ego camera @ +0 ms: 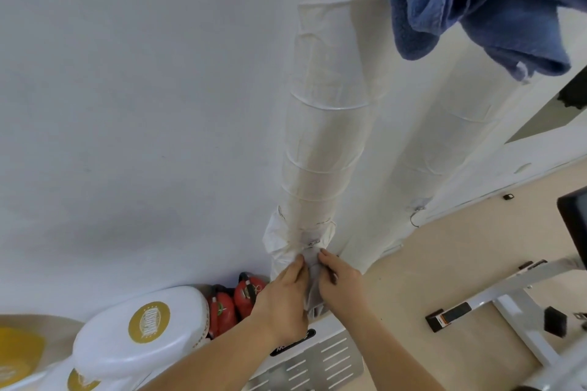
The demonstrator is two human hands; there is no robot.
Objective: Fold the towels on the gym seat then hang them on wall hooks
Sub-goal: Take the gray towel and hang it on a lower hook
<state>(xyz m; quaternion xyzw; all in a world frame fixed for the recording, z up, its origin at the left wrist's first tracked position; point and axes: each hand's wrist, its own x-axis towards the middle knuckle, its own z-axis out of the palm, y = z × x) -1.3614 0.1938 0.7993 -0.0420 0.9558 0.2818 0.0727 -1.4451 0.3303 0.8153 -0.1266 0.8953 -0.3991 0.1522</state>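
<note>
A blue towel point(476, 6) hangs bunched at the top right against the white wall point(127, 89). Low in the middle, my left hand point(282, 298) and my right hand point(341, 282) both pinch a small light grey towel point(313, 282) between them, close to the wall. The grey cloth sits at the foot of a white wrapped pipe point(320, 143), near a small metal hook or clip point(313, 243). Most of the grey towel is hidden between my hands.
A second wrapped pipe point(444, 136) runs beside the first. White round pads with gold logos point(139, 330) and red kettlebells point(235, 301) stand at the lower left. A white gym bench frame point(508, 301) stands on the beige floor at the right.
</note>
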